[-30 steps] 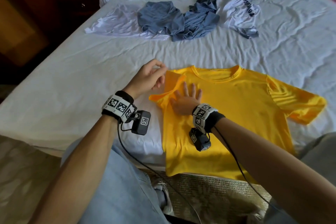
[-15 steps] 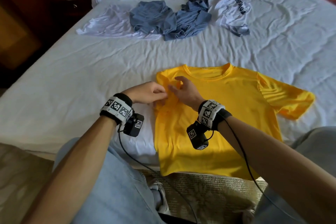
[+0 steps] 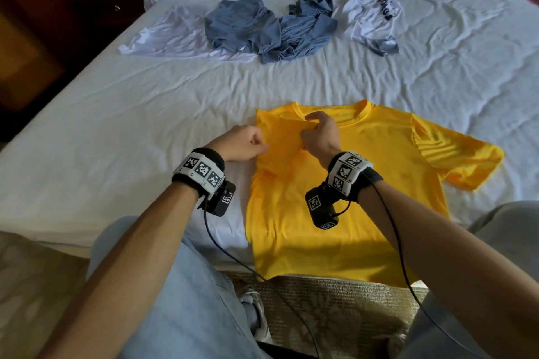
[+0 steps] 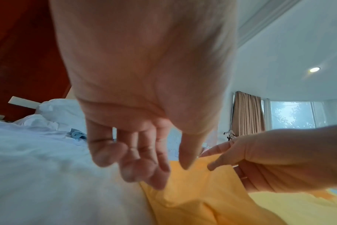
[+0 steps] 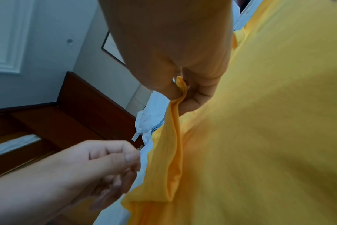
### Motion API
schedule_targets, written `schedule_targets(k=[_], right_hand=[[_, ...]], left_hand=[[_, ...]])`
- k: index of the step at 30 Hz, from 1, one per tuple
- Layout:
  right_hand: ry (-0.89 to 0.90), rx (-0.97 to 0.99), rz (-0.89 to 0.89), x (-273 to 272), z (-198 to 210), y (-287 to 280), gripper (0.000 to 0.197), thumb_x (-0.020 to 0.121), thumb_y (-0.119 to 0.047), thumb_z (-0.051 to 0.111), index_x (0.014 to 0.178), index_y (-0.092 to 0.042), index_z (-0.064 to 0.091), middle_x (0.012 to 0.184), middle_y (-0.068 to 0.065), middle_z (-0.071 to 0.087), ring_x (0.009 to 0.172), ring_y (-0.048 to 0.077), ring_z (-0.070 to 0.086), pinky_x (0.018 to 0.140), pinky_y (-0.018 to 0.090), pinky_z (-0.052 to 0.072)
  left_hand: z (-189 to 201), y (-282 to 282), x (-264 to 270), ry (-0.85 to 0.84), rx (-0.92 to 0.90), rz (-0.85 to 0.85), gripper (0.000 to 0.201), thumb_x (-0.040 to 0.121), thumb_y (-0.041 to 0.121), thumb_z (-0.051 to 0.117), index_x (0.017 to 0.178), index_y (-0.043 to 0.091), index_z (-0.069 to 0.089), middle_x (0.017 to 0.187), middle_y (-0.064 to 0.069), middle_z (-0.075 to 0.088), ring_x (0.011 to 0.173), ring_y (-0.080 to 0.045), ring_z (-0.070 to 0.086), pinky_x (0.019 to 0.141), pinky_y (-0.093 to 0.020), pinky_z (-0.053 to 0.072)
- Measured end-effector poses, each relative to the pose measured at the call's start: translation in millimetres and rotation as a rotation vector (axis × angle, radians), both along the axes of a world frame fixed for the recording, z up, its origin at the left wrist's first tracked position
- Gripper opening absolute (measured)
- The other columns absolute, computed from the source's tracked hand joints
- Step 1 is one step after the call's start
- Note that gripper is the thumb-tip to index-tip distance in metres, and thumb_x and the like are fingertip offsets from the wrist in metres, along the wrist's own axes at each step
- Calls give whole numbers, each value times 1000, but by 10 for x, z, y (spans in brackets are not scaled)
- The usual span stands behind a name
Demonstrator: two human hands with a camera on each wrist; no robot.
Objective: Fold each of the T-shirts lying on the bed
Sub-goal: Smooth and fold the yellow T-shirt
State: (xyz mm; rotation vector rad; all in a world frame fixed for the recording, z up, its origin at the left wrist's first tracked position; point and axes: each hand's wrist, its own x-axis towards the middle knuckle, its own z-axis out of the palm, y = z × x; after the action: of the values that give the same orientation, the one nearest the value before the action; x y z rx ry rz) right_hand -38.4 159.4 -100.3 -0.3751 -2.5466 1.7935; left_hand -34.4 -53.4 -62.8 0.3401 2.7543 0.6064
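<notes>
1. Head view: bright yellow short-sleeved cotton T-shirt (image 3: 344, 198) lies flat on the white-sheeted bed (image 3: 116, 131), near edge, hem hanging slightly over the mattress side.
2. Its left sleeve (image 3: 277, 146) is folded inward over the chest; right sleeve spreads out flat toward the right.
3. Right hand (image 3: 319, 137) sits just below the collar, thumb and forefinger pinching the edge of the folded sleeve.
4. Left hand (image 3: 243, 144) sits at the shirt's left edge, fingers curled; from here cannot tell if it holds cloth.
5. Far side of the bed: crumpled pile of unfolded T-shirts (image 3: 262, 29), two grey-blue ones between a plain white one and a white one with dark lettering. Well apart from the yellow shirt.
6. Both wrists wear bands with black-and-white markers and a cabled camera.
7. Left wrist view: left hand (image 4: 144, 137) fingers loosely bent, tips at or touching the yellow fabric edge, not clearly gripping. Blurred. Right hand (image 4: 269, 159) pinches the sleeve edge beside it.
8. Right wrist view: right hand (image 5: 185, 85) clamps a fold of yellow fabric between thumb and forefinger, cloth draping down from the pinch.
9. Same view: left hand (image 5: 98, 166) loosely curled just beside the shirt edge, holding nothing visible.
</notes>
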Motion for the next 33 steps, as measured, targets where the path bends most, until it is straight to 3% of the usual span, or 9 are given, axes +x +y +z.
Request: schedule_targets(k=[3, 7, 11, 17, 22, 25, 27, 31, 33], right_hand=[[-24, 97, 77, 19, 7, 16, 49, 89, 3, 52, 136, -11, 50, 78, 7, 60, 62, 23, 61, 50, 35, 54], [5, 197, 167, 68, -18, -11, 55, 87, 3, 56, 140, -12, 48, 78, 2, 52, 59, 17, 53, 39, 25, 43], [10, 134, 135, 68, -48, 19, 51, 88, 3, 58, 136, -14, 51, 80, -2, 49, 61, 14, 52, 42, 25, 45], [33, -117, 34, 47, -53, -43, 45, 88, 3, 61, 129, -14, 58, 90, 5, 58, 70, 24, 61, 61, 48, 58], [-11, 106, 111, 60, -38, -76, 57, 84, 8, 55, 138, -12, 51, 89, 5, 57, 68, 20, 56, 47, 28, 46], [117, 646, 284, 137, -7, -150, 81, 82, 9, 58, 153, -19, 31, 132, 15, 49, 110, 35, 54, 71, 39, 50], [207, 890, 309, 157, -11, -210, 81, 83, 5, 61, 153, -22, 28, 142, 16, 41, 121, 42, 46, 82, 49, 50], [89, 731, 261, 80, 16, -233, 55, 95, -8, 59, 144, -11, 35, 127, 19, 50, 106, 42, 58, 74, 48, 52], [21, 686, 265, 37, 43, -185, 39, 98, -10, 56, 135, -5, 43, 121, 18, 51, 97, 41, 60, 69, 45, 51]], left_hand=[[-46, 13, -50, -72, -158, 85, 44, 101, 45, 56, 95, 4, 70, 88, -9, 76, 82, -27, 73, 71, -38, 54], [-3, 27, -50, -329, -185, 31, 59, 85, 67, 69, 90, 8, 77, 80, 1, 79, 69, -11, 73, 54, -21, 46], [-6, 11, -12, -422, -236, 4, 31, 79, 39, 86, 89, 11, 79, 75, 4, 78, 72, -9, 70, 57, -21, 42], [-68, -99, 23, -503, -251, 157, 18, 90, 20, 73, 96, 3, 75, 80, -4, 79, 54, -9, 58, 43, -18, 36], [-10, -129, 81, -562, -274, 148, 18, 96, 22, 68, 90, 6, 69, 70, -4, 74, 48, -9, 59, 38, -12, 35], [53, -145, 33, -512, -224, 116, 28, 92, 37, 74, 95, 9, 73, 83, -2, 77, 67, -12, 67, 47, -18, 42], [72, -113, -52, -364, -87, 175, 32, 92, 41, 71, 98, 10, 74, 92, -3, 78, 81, -15, 72, 57, -24, 47], [93, 33, -243, -268, 71, 222, 30, 96, 36, 62, 104, 10, 72, 99, -7, 77, 95, -23, 73, 82, -36, 58], [83, 103, -302, -242, 83, 208, 26, 97, 34, 59, 101, 10, 67, 100, -7, 74, 93, -22, 71, 86, -37, 57]])
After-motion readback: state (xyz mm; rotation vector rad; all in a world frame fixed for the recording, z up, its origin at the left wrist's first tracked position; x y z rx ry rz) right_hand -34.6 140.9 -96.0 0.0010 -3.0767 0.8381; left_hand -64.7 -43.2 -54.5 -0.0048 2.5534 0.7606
